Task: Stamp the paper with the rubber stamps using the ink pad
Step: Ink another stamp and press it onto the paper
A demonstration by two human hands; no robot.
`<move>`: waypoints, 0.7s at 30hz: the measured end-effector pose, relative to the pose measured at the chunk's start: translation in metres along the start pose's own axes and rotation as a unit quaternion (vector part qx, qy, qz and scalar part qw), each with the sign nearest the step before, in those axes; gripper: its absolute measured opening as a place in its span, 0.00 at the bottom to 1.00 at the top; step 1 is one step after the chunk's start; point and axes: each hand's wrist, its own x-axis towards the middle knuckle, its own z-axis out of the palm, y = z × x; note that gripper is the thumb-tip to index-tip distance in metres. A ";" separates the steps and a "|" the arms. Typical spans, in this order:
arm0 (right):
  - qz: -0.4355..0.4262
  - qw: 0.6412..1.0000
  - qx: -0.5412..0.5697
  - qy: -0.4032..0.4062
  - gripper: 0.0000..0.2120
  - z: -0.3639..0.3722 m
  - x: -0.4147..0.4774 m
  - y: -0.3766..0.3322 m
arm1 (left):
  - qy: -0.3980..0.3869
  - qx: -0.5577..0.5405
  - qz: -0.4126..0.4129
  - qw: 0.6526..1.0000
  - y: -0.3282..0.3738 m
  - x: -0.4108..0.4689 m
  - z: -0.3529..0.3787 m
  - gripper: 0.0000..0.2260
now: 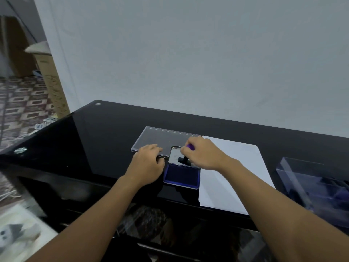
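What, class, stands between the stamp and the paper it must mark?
Nothing visible does. The right hand grips the stamp over the open ink pad, and the paper lies directly beside the pad's right edge.

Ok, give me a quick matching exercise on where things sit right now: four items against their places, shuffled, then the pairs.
Things:
1. rubber stamp
2. paper
3. clear box
4. left hand

Places:
A. flat on the table, right of the ink pad
B. at the table's far right edge
C. left of the ink pad
D. pinched in the right hand, over the ink pad

Pairs: 1-D, 2-A, 3-B, 4-C.
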 end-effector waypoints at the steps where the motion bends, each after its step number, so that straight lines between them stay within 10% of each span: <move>1: -0.003 1.000 -0.010 -0.005 0.13 0.003 0.000 -0.002 | -0.003 0.016 -0.003 1.000 -0.003 -0.001 0.003 0.20; 21: -0.055 0.992 -0.097 -0.060 0.12 0.029 0.011 -0.011 | -0.020 0.062 -0.026 0.998 -0.012 -0.010 0.016 0.24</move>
